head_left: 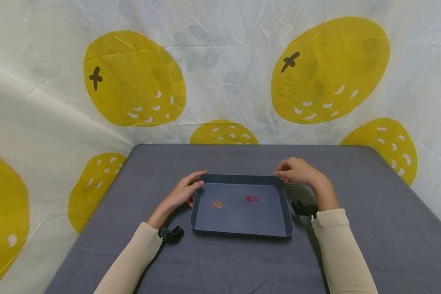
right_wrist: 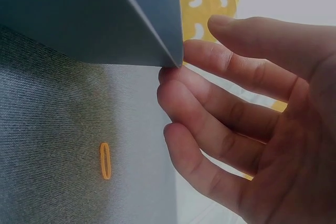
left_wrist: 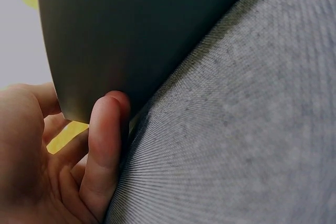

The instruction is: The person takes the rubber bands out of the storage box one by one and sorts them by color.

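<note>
A dark grey rectangular tray point(head_left: 239, 228) sits on the table. My left hand point(head_left: 183, 191) grips its far left corner, thumb over the rim and the other fingers outside against the wall. At the far right corner is my right hand point(head_left: 297, 170), fingers loosely bent with their tips right at the corner and the thumb held apart, as the right wrist view shows. Inside the tray lie several orange rubber bands point(head_left: 219, 205) on the left and several red rubber bands point(head_left: 248, 199) right of the middle. A single orange rubber band point(right_wrist: 105, 161) lies outside on the cloth, below the right hand.
Grey cloth covers the table point(head_left: 242, 265). Behind and to the left hangs a pale curtain point(head_left: 228, 81) printed with yellow fruit. Black wrist cameras are worn on both wrists, over or beside beige sleeves point(head_left: 338, 245).
</note>
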A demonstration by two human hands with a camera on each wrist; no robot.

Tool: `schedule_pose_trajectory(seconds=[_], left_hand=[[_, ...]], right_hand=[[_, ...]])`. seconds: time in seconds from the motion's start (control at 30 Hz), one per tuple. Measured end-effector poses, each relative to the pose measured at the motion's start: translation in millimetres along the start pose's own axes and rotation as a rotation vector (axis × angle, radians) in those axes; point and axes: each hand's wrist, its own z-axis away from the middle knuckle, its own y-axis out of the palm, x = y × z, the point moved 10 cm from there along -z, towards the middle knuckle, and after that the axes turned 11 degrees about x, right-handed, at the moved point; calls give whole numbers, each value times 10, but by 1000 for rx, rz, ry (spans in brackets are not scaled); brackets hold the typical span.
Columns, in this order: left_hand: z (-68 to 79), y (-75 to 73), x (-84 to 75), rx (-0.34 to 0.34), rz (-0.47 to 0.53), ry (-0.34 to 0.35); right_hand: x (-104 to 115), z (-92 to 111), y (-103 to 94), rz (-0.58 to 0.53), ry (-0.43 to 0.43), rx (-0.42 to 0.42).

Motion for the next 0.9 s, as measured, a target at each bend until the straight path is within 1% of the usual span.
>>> schedule_pose_trajectory(seconds=[0.2, 0.63, 0.9], left_hand=[[-6, 3, -7, 5, -16, 3], [1, -16, 13, -9, -18, -9], [-1, -11, 1, 2, -22, 2]], right_hand=[[-8, -6, 9, 7, -2, -3], [-28, -48, 26, 7, 11, 9], [-22, -45, 53, 5, 6, 19]])
